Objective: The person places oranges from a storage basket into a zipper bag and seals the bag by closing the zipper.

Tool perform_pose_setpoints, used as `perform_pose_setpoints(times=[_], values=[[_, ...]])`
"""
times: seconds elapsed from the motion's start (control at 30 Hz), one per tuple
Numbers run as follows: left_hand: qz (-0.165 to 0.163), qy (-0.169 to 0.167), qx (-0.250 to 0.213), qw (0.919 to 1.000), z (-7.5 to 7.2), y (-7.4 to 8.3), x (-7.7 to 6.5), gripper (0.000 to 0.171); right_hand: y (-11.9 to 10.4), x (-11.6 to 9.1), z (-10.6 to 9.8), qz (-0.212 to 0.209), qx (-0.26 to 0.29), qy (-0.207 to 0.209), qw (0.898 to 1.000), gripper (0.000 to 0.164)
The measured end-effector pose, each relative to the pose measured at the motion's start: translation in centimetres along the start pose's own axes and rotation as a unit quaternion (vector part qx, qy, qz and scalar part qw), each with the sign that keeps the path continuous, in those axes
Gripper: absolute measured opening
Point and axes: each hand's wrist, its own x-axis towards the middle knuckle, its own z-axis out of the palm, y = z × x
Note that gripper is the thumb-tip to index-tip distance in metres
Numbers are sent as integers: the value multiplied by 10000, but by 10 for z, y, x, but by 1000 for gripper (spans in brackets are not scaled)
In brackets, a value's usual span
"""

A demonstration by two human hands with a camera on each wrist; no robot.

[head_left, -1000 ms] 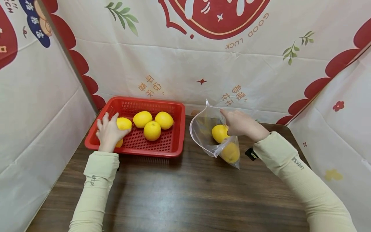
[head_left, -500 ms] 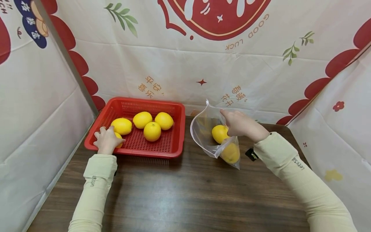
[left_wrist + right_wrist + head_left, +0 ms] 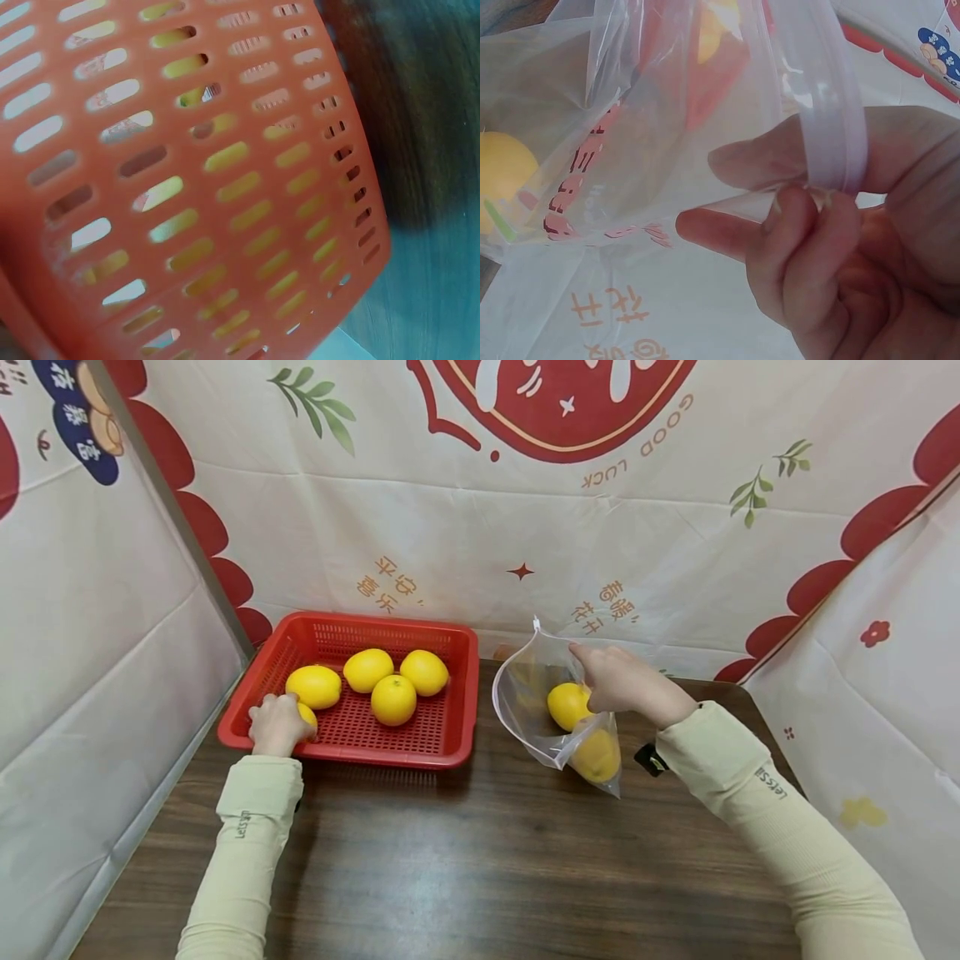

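In the head view my left hand (image 3: pixel 275 724) reaches into the near left corner of a red slotted basket (image 3: pixel 375 753). Its fingers curl round a lemon (image 3: pixel 307 717), which shows only at their right side. Another lemon (image 3: pixel 315 686) lies just behind it. From the left wrist, the basket's wall (image 3: pixel 255 180) blocks the view of the hand, with yellow showing through the slots. My right hand (image 3: pixel 626 681) pinches the rim of a clear zip bag (image 3: pixel 517 697) between thumb and fingers, as the right wrist view shows. Two lemons (image 3: pixel 567 706) sit inside the bag, whose mouth gapes toward the basket.
Three more lemons (image 3: pixel 393 700) are grouped in the basket's right half. Basket and bag rest on a dark wooden table (image 3: pixel 450 860). A printed white cloth (image 3: pixel 465 552) rises behind it and along both sides. A white zip slider (image 3: pixel 536 624) tops the bag's mouth.
My left hand has come down and toward the near corner, off the farther lemon, and its spread fingers have closed round the nearer one. The right hand and bag hold still.
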Motion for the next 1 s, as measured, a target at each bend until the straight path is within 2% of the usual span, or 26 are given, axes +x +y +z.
perform_pose_setpoints(times=[0.47, 0.77, 1.0], values=[[-14, 212, 84, 9997, 1, 2, 0, 55, 0, -1, 0, 34, -23, -39, 10000, 72], [-18, 418, -39, 9991, 4, 1, -2, 61, 0, 0, -1, 91, -13, -112, 9999, 74], [321, 854, -288, 9954, -4, 5, -11, 62, 0, 0, -3, 131, 39, -180, 9997, 75]])
